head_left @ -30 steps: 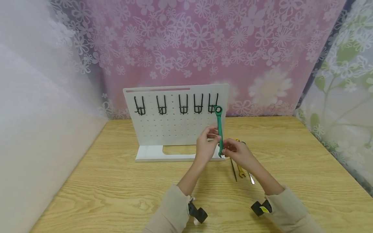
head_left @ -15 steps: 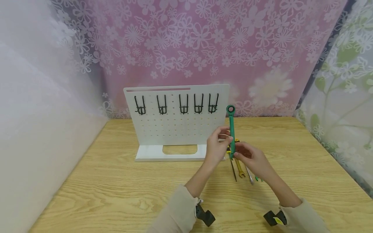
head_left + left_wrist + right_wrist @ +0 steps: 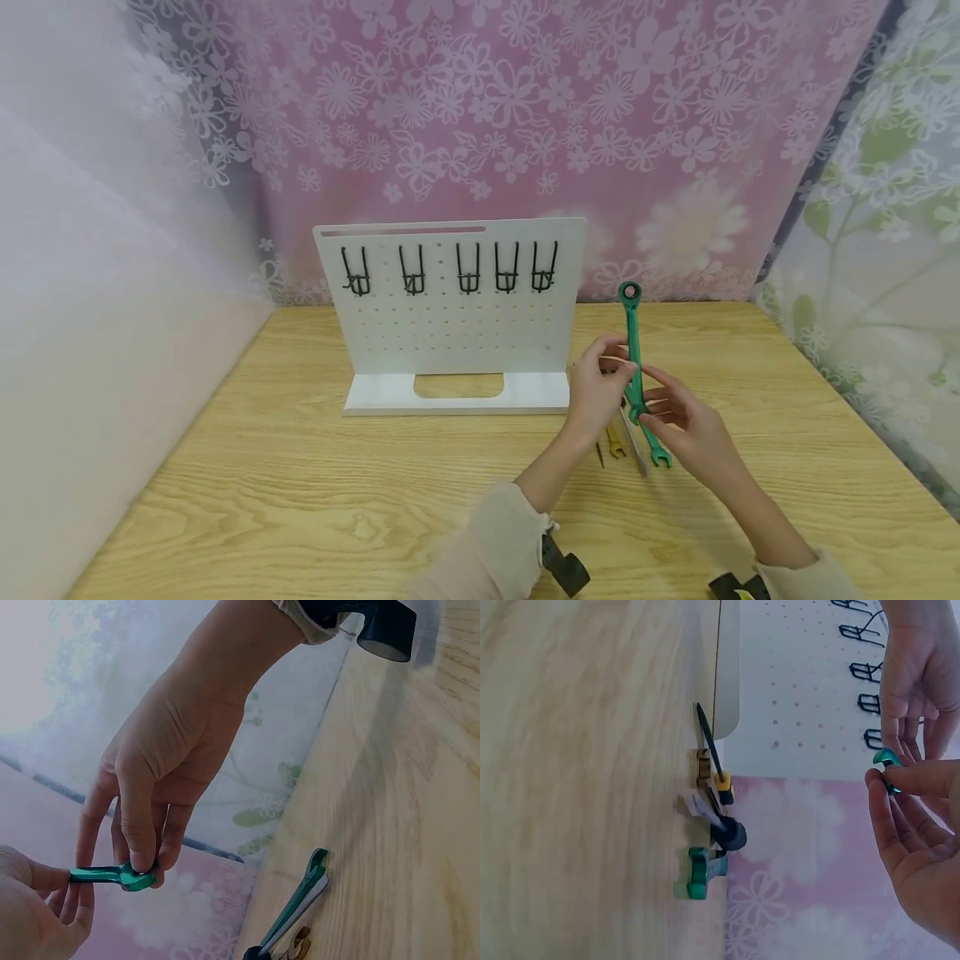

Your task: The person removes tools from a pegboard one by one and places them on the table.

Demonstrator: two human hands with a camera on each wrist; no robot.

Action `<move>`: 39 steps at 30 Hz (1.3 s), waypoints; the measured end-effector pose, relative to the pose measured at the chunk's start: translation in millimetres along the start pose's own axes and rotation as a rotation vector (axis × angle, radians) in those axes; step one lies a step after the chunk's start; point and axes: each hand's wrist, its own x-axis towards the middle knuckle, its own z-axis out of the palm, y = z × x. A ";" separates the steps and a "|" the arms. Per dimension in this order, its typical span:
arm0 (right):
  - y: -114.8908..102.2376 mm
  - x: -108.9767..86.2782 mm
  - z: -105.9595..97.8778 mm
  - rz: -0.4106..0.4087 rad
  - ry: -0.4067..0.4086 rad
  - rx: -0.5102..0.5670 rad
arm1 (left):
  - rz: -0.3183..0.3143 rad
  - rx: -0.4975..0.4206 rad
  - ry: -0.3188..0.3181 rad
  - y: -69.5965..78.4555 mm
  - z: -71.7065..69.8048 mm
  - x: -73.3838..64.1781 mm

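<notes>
A green ratcheting wrench (image 3: 632, 333) is held upright above the table, its ring end at the top. My left hand (image 3: 596, 392) pinches the shaft near its middle between thumb and fingers. Lower down, my right hand (image 3: 697, 429) has thumb and fingers at the open-jaw end (image 3: 136, 880), which the left wrist view shows between them. Beneath the hands lie a second green wrench (image 3: 660, 454), a yellow wrench (image 3: 616, 442), a silver-bladed screwdriver (image 3: 637, 454) and a dark-shafted screwdriver (image 3: 709, 739) with a yellow-and-black handle (image 3: 724, 787). The hands partly hide these tools in the head view.
Left of the hands, a white pegboard (image 3: 532, 350) stands on a white base (image 3: 457, 410). Several black double hooks (image 3: 468, 279) run along its upper part. Wooden tabletop (image 3: 300, 483) extends around everything, with floral curtains (image 3: 480, 125) behind.
Both hands and the wrench have moved right, from in front of the pegboard's right edge to beyond it. The right hand has also come slightly lower. More of the second green wrench now shows.
</notes>
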 end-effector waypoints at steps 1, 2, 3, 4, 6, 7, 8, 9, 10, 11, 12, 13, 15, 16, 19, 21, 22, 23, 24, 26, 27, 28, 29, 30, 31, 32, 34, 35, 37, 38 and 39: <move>1.4 -1.5 -1.3 -0.001 0.006 -0.015 | -0.007 -0.008 0.002 -1.6 3.1 -0.4; 3.0 -3.0 -2.5 0.002 0.010 -0.026 | -0.012 -0.013 0.006 -3.0 6.0 -0.8; 4.5 -4.3 -3.7 0.007 0.012 -0.035 | -0.015 -0.021 0.011 -5.1 9.0 -0.9; 6.0 -5.5 -4.9 0.013 0.012 -0.043 | -0.013 -0.022 0.015 -7.0 11.7 -1.2; 9.0 -7.7 -7.4 0.027 0.012 -0.050 | -0.009 -0.007 0.013 -11.4 16.7 -2.0; 10.6 -8.9 -8.8 0.035 0.008 -0.044 | -0.005 0.006 0.009 -13.3 19.1 -2.7; 12.2 -10.1 -10.1 0.043 0.003 -0.030 | 0.000 0.030 0.002 -15.1 21.2 -3.5; 13.8 -11.2 -11.5 0.051 -0.002 -0.019 | 0.003 0.057 -0.009 -17.1 23.3 -4.5; 15.5 -12.3 -12.9 0.057 -0.008 -0.008 | 0.003 0.083 -0.024 -18.8 25.2 -5.8; 17.3 -13.3 -14.4 0.063 -0.013 0.004 | 0.003 0.115 -0.040 -20.6 27.1 -7.1; 19.1 -14.2 -15.8 0.070 -0.019 0.015 | 0.000 0.144 -0.056 -22.3 28.7 -8.4; 21.0 -15.1 -17.3 0.077 -0.024 0.021 | -0.001 0.173 -0.072 -24.1 30.4 -9.7; 24.7 -16.5 -20.0 0.093 -0.032 0.021 | -0.008 0.216 -0.104 -27.5 33.6 -12.5; 26.5 -17.1 -21.4 0.100 -0.034 0.020 | -0.010 0.230 -0.118 -29.0 35.2 -14.0; 31.4 -18.6 -24.7 0.125 -0.041 0.021 | -0.022 0.264 -0.146 -32.6 39.7 -17.7; 34.8 -19.2 -25.7 0.143 -0.048 0.028 | -0.037 0.264 -0.157 -35.0 42.3 -20.1; 36.5 -19.6 -26.1 0.152 -0.051 0.028 | -0.048 0.265 -0.160 -36.5 43.5 -21.4; 37.9 -20.0 -26.2 0.161 -0.056 0.028 | -0.061 0.263 -0.162 -38.2 44.6 -22.7; 39.3 -20.5 -26.1 0.172 -0.061 0.024 | -0.070 0.258 -0.164 -40.2 45.7 -23.9; 42.0 -21.4 -26.3 0.187 -0.076 0.019 | -0.098 0.252 -0.160 -44.8 47.7 -26.8; 42.8 -22.0 -26.4 0.196 -0.085 0.013 | -0.114 0.247 -0.160 -47.1 48.5 -28.1; 43.6 -22.5 -26.5 0.202 -0.090 0.010 | -0.126 0.246 -0.159 -49.4 49.2 -29.1; 44.2 -22.9 -26.6 0.207 -0.096 0.006 | -0.137 0.244 -0.158 -51.5 49.8 -30.0; 45.1 -23.2 -26.6 0.211 -0.102 0.003 | -0.148 0.242 -0.157 -53.3 50.3 -30.7; 45.6 -23.6 -26.6 0.213 -0.108 0.000 | -0.157 0.246 -0.156 -54.7 50.7 -31.4; 46.1 -24.1 -26.6 0.216 -0.112 -0.007 | -0.166 0.248 -0.158 -55.7 51.0 -31.8; 47.8 -24.7 -26.6 0.219 -0.120 -0.018 | -0.179 0.254 -0.159 -57.1 51.7 -32.4; 48.8 -25.1 -26.4 0.222 -0.125 -0.027 | -0.186 0.257 -0.162 -57.5 51.8 -32.6; 50.6 -26.4 -26.1 0.229 -0.132 -0.045 | -0.198 0.268 -0.169 -57.9 52.3 -33.1; 52.0 -26.9 -26.0 0.235 -0.135 -0.051 | -0.203 0.270 -0.176 -58.3 52.4 -33.4; 53.0 -27.5 -25.8 0.239 -0.136 -0.058 | -0.206 0.271 -0.183 -59.0 52.6 -33.6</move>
